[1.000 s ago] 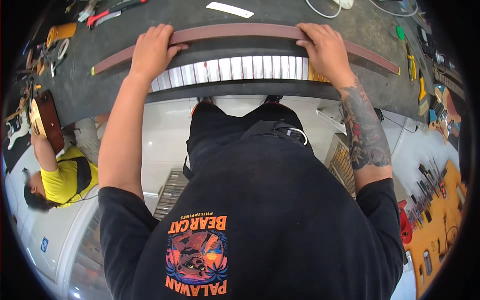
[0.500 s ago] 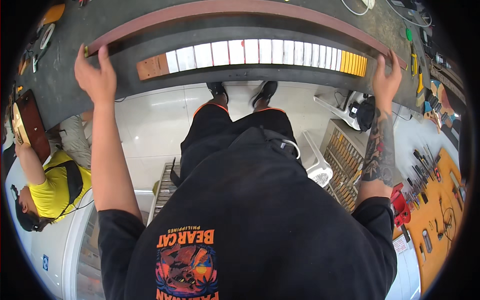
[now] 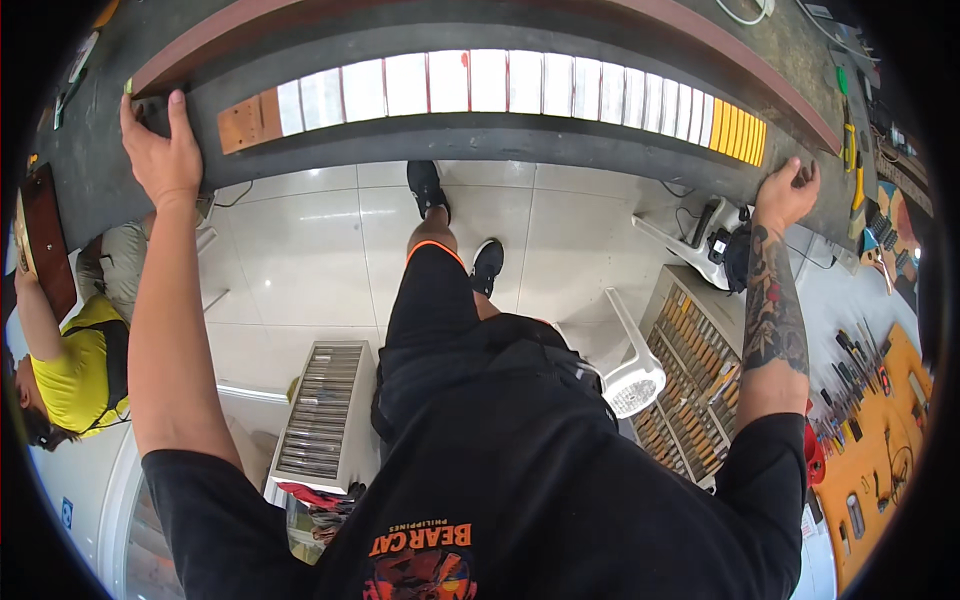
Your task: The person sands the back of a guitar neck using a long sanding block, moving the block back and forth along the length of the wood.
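My left hand [image 3: 160,160] touches the left end of a long maroon bar [image 3: 200,45] with its fingertips, thumb and forefinger apart. Below the bar on the dark workbench [image 3: 430,140] lies a long fretboard-like piece [image 3: 485,82], covered in white segments and narrow yellow ones, with a bare brown wooden end [image 3: 250,125] bearing holes. My right hand [image 3: 788,195], fingers loosely bent and apart with nothing visible in them, is at the bench's near edge, just below the bar's right end.
A person in yellow [image 3: 85,370] works at the left beside a dark wooden piece [image 3: 50,230]. Below are a metal rack [image 3: 320,400], a file cabinet [image 3: 680,390] and a white stand [image 3: 632,385]. An orange tool board [image 3: 880,450] hangs right; yellow-handled tools [image 3: 857,180] lie on the bench.
Both my hands have left the bar's middle and moved outward toward its ends. The bench sits higher in the view, more floor shows, and my feet have shifted.
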A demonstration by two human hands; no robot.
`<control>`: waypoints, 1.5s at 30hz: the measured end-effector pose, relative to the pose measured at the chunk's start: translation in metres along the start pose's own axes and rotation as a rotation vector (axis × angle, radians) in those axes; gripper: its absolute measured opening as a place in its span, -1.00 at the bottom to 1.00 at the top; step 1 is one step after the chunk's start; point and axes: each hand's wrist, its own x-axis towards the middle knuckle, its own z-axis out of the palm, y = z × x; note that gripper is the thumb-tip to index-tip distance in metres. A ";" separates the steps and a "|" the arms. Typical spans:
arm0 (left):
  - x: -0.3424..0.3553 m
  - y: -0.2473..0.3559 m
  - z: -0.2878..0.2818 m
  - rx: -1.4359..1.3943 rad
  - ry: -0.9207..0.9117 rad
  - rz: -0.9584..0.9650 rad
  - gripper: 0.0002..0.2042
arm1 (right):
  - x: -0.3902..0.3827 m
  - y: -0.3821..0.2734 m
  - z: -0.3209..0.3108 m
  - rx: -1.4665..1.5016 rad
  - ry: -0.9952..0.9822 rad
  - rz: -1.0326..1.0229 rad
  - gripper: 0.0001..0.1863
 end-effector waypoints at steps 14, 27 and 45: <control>-0.001 -0.009 0.006 -0.043 0.005 -0.005 -0.20 | 0.001 0.012 0.001 -0.033 0.092 -0.092 -0.46; 0.001 -0.012 0.003 -0.050 -0.028 -0.002 -0.18 | 0.005 0.015 0.003 -0.067 0.116 -0.132 -0.49; -0.003 -0.004 0.002 0.002 0.026 -0.015 -0.22 | 0.007 0.019 0.002 -0.018 0.078 -0.090 -0.52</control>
